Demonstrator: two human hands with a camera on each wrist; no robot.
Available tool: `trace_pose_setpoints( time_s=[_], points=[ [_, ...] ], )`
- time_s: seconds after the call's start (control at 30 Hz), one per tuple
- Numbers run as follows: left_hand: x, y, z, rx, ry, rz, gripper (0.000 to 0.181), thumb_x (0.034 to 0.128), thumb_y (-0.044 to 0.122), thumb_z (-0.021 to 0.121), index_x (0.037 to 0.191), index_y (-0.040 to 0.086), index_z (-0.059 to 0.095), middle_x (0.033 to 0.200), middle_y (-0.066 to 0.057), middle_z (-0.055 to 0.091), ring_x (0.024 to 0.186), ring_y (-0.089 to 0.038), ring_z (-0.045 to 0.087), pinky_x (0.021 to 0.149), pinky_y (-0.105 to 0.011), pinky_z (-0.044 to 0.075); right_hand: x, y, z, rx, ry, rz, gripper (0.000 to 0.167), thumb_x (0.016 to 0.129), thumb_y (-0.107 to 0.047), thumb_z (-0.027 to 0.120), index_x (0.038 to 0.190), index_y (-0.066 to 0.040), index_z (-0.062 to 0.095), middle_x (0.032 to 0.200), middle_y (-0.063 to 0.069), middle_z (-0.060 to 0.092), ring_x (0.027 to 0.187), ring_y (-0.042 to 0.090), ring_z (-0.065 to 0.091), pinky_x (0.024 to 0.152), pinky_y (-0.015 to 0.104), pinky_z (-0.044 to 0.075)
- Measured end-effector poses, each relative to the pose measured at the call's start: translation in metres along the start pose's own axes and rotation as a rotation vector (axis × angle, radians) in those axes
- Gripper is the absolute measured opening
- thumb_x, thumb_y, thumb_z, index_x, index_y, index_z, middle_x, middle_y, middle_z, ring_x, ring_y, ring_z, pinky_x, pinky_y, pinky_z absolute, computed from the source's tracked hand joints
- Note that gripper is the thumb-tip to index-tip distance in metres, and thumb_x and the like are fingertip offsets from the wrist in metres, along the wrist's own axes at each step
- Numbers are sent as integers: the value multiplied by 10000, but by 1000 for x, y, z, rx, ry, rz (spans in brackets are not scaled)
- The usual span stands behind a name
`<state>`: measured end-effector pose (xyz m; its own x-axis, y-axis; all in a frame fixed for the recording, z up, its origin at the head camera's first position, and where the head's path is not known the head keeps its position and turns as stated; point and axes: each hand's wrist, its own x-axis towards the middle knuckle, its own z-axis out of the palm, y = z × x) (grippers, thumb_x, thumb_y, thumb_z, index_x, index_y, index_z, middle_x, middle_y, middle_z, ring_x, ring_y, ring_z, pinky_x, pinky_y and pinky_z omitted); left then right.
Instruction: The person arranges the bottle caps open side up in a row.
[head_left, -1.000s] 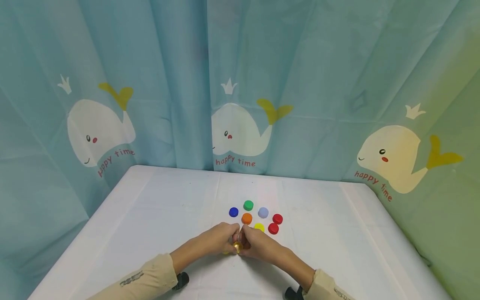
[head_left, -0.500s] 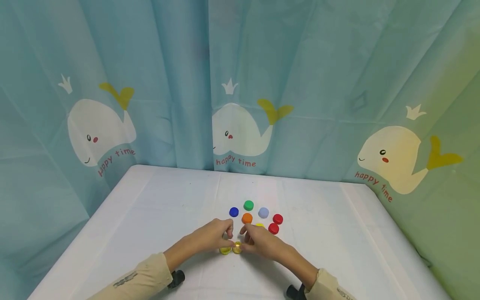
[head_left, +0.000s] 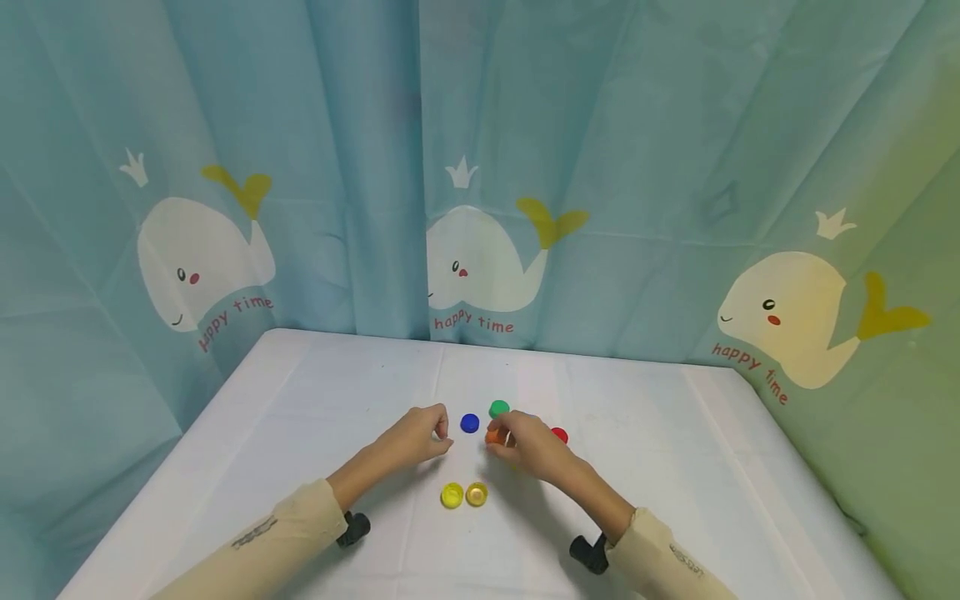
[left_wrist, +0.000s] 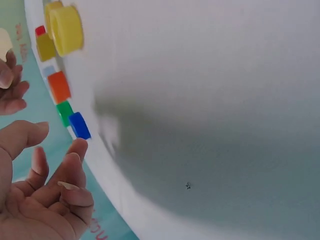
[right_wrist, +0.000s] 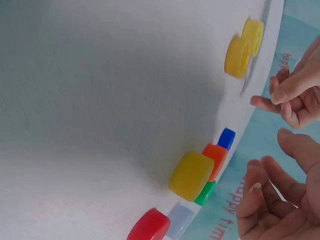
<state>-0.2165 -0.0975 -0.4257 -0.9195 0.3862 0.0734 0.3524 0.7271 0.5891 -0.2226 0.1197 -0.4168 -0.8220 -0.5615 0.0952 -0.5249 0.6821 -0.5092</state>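
Observation:
My left hand (head_left: 416, 435) hovers to the left of the blue bottle cap (head_left: 469, 423), fingers loosely bent and holding nothing. Over the orange cap (head_left: 493, 437) is my right hand (head_left: 534, 446); the right wrist view shows its thumb and fingers apart, with nothing between them. A green cap (head_left: 499, 408) lies just beyond that hand. Nearer to me, a yellow cap (head_left: 452, 496) and a golden-yellow cap (head_left: 477, 494) lie side by side, hollow side up. Another yellow cap (right_wrist: 191, 176) is mostly hidden by my right hand in the head view.
A red cap (head_left: 559, 435) shows past my right hand, and a light blue cap (right_wrist: 180, 220) lies near it. The caps share a white-covered table (head_left: 337, 375). A whale-print curtain (head_left: 360, 167) hangs behind its far edge.
Both hands have left the two yellow caps near me, which now lie side by side on the table. They have moved forward, the right over the orange cap and the left beside the blue one.

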Motion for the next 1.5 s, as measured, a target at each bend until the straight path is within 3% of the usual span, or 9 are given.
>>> trace_pose_setpoints(
  time_s=[0.23, 0.5, 0.93, 1.27, 1.5],
  points=[
    [18, 0, -2, 19, -38, -62, 169, 808, 84, 733, 871, 35, 583, 793, -13, 570, 702, -134, 502, 636, -283, 452, 17, 6, -2, -23, 23, 63, 232, 833, -114, 724, 1015, 13, 657, 877, 59, 622, 766, 170, 571, 689, 273, 505],
    [37, 1, -1, 59, -47, -53, 257, 791, 104, 754, 986, -15, 635, 775, -19, 588, 695, -139, 535, 641, -278, 472, 42, 5, 2, -37, -31, 185, 275, 831, -140, 730, 1068, -17, 663, 931, 63, 635, 833, 174, 587, 763, 289, 507],
    [50, -7, 4, 67, -88, -111, 359, 771, 119, 778, 1064, -40, 644, 740, -2, 561, 665, -126, 509, 619, -257, 452, 58, 6, 10, -119, -95, 177, 317, 797, -139, 764, 1078, -31, 666, 927, 72, 640, 802, 174, 576, 775, 300, 504],
    [57, -7, 3, 47, -118, -107, 293, 762, 105, 783, 1006, -12, 670, 699, 1, 546, 625, -119, 493, 583, -245, 420, 63, 7, 17, -166, -94, 194, 301, 790, -159, 773, 1052, -44, 683, 889, 37, 639, 766, 155, 551, 777, 305, 495],
    [53, -8, 10, 50, -102, -90, 239, 762, 108, 784, 937, -12, 672, 675, 1, 523, 609, -119, 475, 562, -245, 408, 62, 9, 23, -146, -91, 182, 274, 793, -160, 770, 1027, -43, 689, 851, 39, 601, 735, 151, 533, 761, 280, 499]
  ],
)
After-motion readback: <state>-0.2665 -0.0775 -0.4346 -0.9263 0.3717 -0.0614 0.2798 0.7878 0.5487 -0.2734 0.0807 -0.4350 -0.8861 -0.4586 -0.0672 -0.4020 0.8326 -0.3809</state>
